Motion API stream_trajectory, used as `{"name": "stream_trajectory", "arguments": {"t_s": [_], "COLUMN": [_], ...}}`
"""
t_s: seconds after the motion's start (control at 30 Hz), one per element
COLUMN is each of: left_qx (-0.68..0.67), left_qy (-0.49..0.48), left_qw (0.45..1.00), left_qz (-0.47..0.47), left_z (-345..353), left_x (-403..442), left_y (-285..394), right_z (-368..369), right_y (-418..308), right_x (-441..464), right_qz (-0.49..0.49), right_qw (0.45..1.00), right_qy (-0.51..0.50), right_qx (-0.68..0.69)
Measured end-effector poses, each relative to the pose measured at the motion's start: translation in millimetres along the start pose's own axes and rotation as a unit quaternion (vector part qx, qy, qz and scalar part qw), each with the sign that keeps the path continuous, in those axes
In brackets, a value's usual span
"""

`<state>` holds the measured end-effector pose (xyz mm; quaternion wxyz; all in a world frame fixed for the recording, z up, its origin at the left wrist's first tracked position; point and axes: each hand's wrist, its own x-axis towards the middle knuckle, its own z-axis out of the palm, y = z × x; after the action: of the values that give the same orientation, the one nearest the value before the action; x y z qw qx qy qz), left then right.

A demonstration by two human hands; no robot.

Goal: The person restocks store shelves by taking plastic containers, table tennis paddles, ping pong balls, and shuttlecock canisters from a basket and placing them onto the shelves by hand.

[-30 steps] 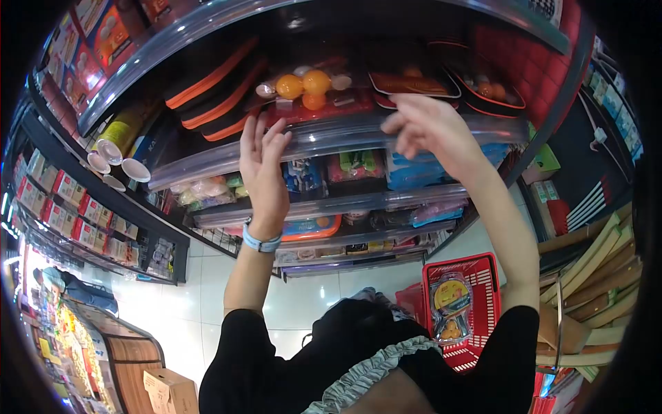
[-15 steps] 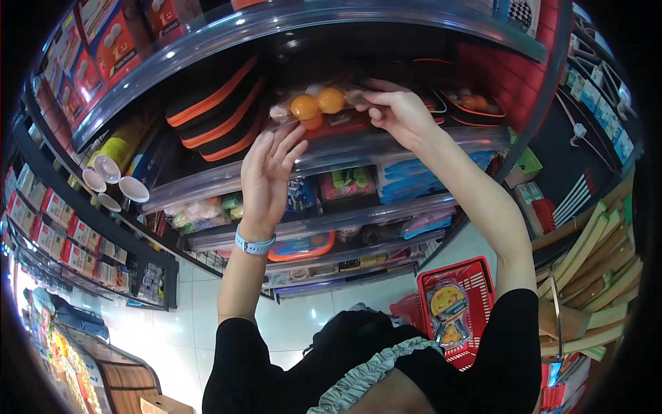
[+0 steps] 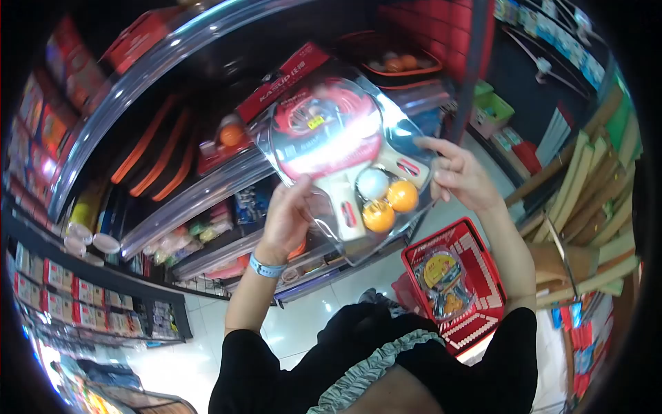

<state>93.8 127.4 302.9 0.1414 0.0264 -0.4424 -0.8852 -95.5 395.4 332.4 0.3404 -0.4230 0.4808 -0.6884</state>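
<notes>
A clear plastic pack holds a table tennis paddle set, with red faces, pale handles, one white ball and two orange balls. It is lifted in front of the shelf and tilted, its plastic catching a bright glare. My left hand grips the pack's left edge, thumb on the front face. At the opposite edge, my right hand pinches the plastic near the handles. Part of the fingers of each hand is hidden behind the pack. Below right, a red shopping basket contains another paddle pack.
Behind the pack, a shelf holds black cases with orange zips, a red box and a case with balls. Wooden pieces stand at the right. Boxed goods fill the left rack.
The paddle pack has come off the shelf toward me and now shows its full face. My left hand has closed on its edge. The view has turned to the right.
</notes>
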Motion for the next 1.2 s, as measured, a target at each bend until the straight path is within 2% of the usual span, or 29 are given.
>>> {"name": "stream_trajectory", "arguments": {"t_s": [0.03, 0.13, 0.17, 0.23, 0.27, 0.37, 0.43, 0.5, 0.53, 0.6, 0.73, 0.83, 0.97, 1.0, 1.03, 1.1, 1.17, 1.2], "left_qx": [0.059, 0.134, 0.149, 0.194, 0.186, 0.117, 0.041, -0.011, -0.002, 0.012, 0.024, 0.038, 0.147, 0.174, 0.174, 0.18, 0.135, 0.144], "left_qy": [0.026, -0.036, -0.04, -0.087, -0.11, -0.088, -0.098, -0.037, -0.017, 0.025, 0.022, 0.03, -0.008, -0.016, -0.004, 0.022, 0.031, 0.041], "left_qw": [0.998, 0.984, 0.978, 0.954, 0.939, 0.91, 0.861, 0.803, 0.785, 0.75, 0.728, 0.74, 0.77, 0.758, 0.758, 0.759, 0.8, 0.8], "left_qz": [-0.018, -0.114, -0.138, -0.21, -0.267, -0.387, -0.498, -0.595, -0.619, -0.66, -0.685, -0.671, -0.621, -0.628, -0.628, -0.625, -0.583, -0.581], "left_z": [16, 43, 51, 54, 48, 48, 40, 13, 7, -6, 1, 3, 11, 5, -2, -3, -15, -20], "left_x": [1, 10, 12, 17, 20, 22, 25, 20, 15, 5, -13, -16, -31, -38, -41, -51, -60, -64], "left_y": [-14, -64, -85, -129, -157, -232, -278, -343, -369, -409, -448, -459, -467, -471, -466, -457, -449, -443], "right_z": [-11, -47, -51, -66, -72, -66, -53, -45, -43, -31, -26, -36, -61, -65, -67, -78, -77, -79], "right_y": [5, 35, 37, 78, 91, 142, 174, 226, 252, 291, 309, 302, 327, 332, 344, 398, 374, 395], "right_x": [-23, -101, -127, -180, -209, -282, -319, -355, -370, -381, -405, -414, -432, -437, -436, -468, -460, -473], "right_qz": [0.012, 0.052, 0.104, 0.105, 0.127, 0.126, 0.138, 0.14, 0.132, 0.137, 0.171, 0.169, 0.271, 0.316, 0.342, 0.356, 0.378, 0.358], "right_qw": [1.0, 0.992, 0.983, 0.968, 0.961, 0.923, 0.871, 0.796, 0.758, 0.717, 0.672, 0.696, 0.685, 0.689, 0.687, 0.692, 0.716, 0.734], "right_qy": [0.02, 0.109, 0.14, 0.222, 0.239, 0.36, 0.457, 0.561, 0.593, 0.624, 0.669, 0.65, 0.656, 0.646, 0.641, 0.627, 0.586, 0.575], "right_qx": [-0.007, -0.034, -0.058, -0.051, -0.056, 0.051, 0.118, 0.181, 0.237, 0.28, 0.267, 0.254, 0.163, 0.088, 0.015, -0.035, -0.037, -0.048]}}
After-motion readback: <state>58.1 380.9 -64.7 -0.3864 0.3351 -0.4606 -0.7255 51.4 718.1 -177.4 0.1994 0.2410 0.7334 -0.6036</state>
